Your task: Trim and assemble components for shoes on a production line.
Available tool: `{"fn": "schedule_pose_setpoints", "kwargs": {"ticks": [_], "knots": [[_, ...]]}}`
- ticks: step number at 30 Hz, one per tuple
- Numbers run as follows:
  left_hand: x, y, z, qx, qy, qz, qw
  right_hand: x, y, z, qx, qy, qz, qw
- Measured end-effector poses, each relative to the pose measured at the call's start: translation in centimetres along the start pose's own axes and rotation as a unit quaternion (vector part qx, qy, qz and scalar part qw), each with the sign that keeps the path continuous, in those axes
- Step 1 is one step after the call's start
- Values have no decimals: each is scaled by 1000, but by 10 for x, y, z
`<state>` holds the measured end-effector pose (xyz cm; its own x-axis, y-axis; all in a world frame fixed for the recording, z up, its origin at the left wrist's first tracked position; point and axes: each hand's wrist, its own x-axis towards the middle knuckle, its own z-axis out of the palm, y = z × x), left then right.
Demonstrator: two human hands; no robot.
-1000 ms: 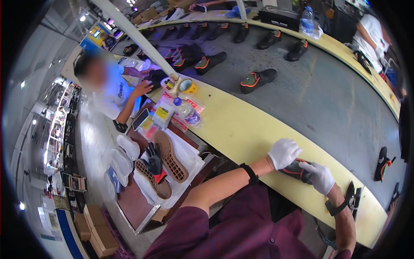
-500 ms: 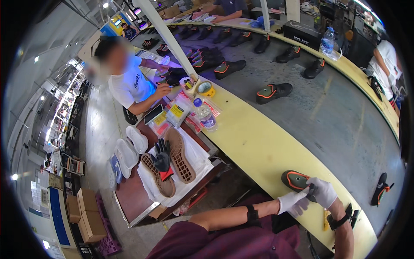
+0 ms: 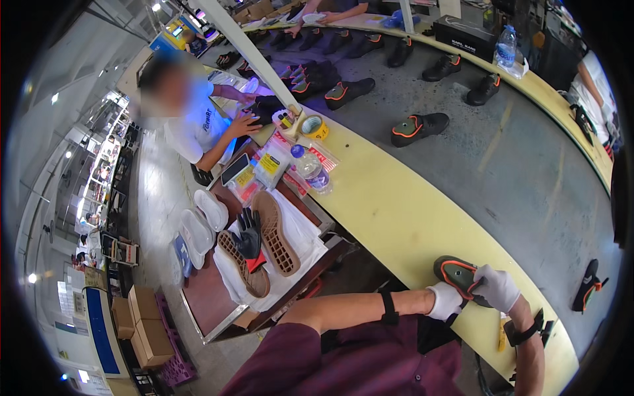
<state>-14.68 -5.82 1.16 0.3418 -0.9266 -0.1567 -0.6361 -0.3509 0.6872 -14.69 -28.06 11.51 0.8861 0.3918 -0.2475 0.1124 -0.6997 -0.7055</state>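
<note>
A dark green and black shoe [image 3: 454, 272] with orange trim rests on the yellow ledge in front of me. My right hand [image 3: 496, 288], in a white glove, grips its collar end from the right. Also gloved in white, my left hand [image 3: 444, 301] is closed against the shoe's near side, its fingertips partly hidden. Just right of my hands lies a yellow-handled tool [image 3: 502, 332], partly covered by my right wrist.
Similar shoes [image 3: 420, 129] stand spaced along the grey conveyor [image 3: 475, 171] beyond the ledge [image 3: 389, 204]. On a side table are brown soles [image 3: 275, 232], a black glove [image 3: 247, 234] and a bottle [image 3: 310, 168]. A co-worker [image 3: 198, 125] handles shoes at far left.
My left hand has drawn back slightly from the collar, its fingers now curled at the shoe's near side. The shoe has shifted slightly. The co-worker's near hand has moved onto a dark shoe.
</note>
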Motion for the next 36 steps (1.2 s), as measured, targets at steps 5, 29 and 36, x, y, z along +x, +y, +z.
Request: {"fn": "schedule_pose_setpoints", "kwargs": {"ticks": [5,29,36], "knots": [[1,-7,-3,44,-20,28,998,1,-10,5,-30,15,-5,999],[-35,-15,-77,60,412,104,903,1,-22,31,-200,82,-94,972],[-21,-21,-57,29,304,74,949,-7,-17,37,-205,106,-87,969]]}}
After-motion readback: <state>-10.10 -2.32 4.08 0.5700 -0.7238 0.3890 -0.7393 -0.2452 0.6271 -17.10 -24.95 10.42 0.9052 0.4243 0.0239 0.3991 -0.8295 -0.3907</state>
